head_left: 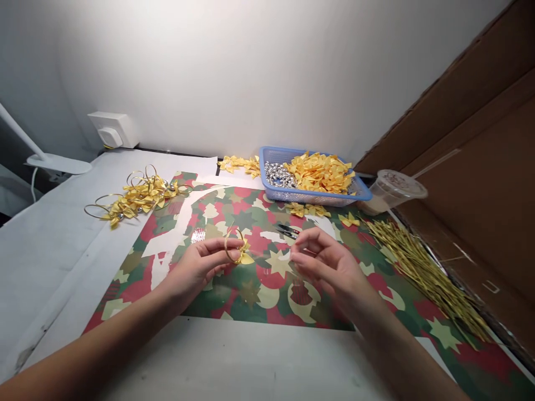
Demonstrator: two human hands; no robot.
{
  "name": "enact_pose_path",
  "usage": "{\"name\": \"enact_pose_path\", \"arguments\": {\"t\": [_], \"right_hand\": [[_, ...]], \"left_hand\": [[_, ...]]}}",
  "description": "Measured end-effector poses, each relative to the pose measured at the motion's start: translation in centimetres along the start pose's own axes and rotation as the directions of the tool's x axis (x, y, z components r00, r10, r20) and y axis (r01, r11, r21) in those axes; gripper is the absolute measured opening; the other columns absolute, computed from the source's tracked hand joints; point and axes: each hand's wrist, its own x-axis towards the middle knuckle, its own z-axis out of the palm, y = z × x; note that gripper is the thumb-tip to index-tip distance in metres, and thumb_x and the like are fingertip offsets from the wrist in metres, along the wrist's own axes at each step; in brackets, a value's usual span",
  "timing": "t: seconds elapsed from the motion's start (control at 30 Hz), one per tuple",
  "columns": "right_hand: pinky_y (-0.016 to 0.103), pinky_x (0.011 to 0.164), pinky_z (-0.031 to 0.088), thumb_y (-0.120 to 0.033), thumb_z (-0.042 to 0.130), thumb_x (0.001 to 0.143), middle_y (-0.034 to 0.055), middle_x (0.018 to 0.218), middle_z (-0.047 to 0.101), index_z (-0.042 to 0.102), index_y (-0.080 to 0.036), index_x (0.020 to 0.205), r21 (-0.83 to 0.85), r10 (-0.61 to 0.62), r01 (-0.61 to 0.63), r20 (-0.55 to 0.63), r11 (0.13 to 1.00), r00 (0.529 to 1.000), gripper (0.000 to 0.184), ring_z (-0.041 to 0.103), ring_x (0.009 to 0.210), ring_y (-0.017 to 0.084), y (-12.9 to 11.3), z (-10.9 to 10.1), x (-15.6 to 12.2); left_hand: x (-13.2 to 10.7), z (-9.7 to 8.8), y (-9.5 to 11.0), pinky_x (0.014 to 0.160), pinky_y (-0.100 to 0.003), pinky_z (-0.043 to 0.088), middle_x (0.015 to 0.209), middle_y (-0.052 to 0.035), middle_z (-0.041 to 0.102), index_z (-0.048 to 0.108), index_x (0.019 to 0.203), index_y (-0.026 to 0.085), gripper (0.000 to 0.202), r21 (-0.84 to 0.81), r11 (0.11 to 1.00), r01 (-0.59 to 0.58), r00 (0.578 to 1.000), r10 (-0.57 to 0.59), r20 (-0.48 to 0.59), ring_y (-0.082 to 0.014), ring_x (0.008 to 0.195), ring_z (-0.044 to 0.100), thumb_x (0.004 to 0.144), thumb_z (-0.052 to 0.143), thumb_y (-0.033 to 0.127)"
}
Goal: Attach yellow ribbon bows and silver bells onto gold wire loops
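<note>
Your bench [54,278] carries star-print paper [267,301]; the blue basket [313,195] holds yellow bows [320,172] and silver beads [278,175]; your left hand [196,264] clamps a gold loop [241,250], your right hand [328,262] open, empty.

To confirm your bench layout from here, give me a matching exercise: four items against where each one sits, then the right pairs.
Items:
1. Gold loop with yellow ribbon bow
2. Small black-handled snips
3. Bundle of thin gold sticks
4. Blue plastic basket

Places:
A. Right side, beside the brown cardboard
B. Far edge, holding yellow bows and silver beads
C. Pinched by the left hand
D. On the red-and-green patterned paper, just beyond the hands

Pairs: 1-C, 2-D, 3-A, 4-B
</note>
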Motion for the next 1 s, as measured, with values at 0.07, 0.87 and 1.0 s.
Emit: {"name": "enact_pose_path", "arguments": {"t": [0.07, 0.87, 1.0], "right_hand": [[0.019, 0.042, 0.035, -0.037, 0.067, 0.077, -0.0053, 0.062, 0.048, 0.054, -0.023, 0.083, -0.025, -0.012, 0.012, 0.016, 1.000, 1.000, 0.019, 0.043, 0.048, 0.008, -0.3, -0.4, 0.0], [0.024, 0.058, 0.044, -0.043, 0.064, 0.076, 0.0001, 0.081, 0.057, 0.051, -0.022, 0.085, -0.136, 0.053, -0.041, 0.086, 0.990, 0.995, 0.026, 0.053, 0.067, 0.012, 1.9, 3.1, -0.3], [0.025, 0.058, 0.046, -0.042, 0.069, 0.071, -0.0010, 0.076, 0.057, 0.052, -0.022, 0.081, -0.090, 0.084, -0.080, 0.045, 0.993, 0.995, 0.028, 0.056, 0.068, 0.013, 1.4, 2.1, 0.1]], "left_hand": [[0.0, 0.0, 0.0, 0.067, -0.022, 0.043, 0.084, -0.0019, 0.067, 0.075, 0.081, 0.023, 0.026, 0.004, 1.000, 0.002, 1.000, -0.002, 0.008, -0.0129, 0.077, 0.055, 0.057, 0.081, 0.030], [-0.5, 1.0, -0.6, 0.058, -0.017, 0.045, 0.062, 0.0064, 0.059, 0.047, 0.067, 0.018, 0.033, 0.093, 0.992, -0.081, 0.983, 0.064, 0.174, -0.0061, 0.058, 0.054, 0.057, 0.078, 0.014], [-0.5, 1.0, -0.6, 0.056, -0.016, 0.044, 0.061, 0.0070, 0.058, 0.047, 0.066, 0.018, 0.033, 0.074, 0.995, -0.064, 0.986, 0.052, 0.157, -0.0057, 0.057, 0.054, 0.055, 0.077, 0.011]]}}
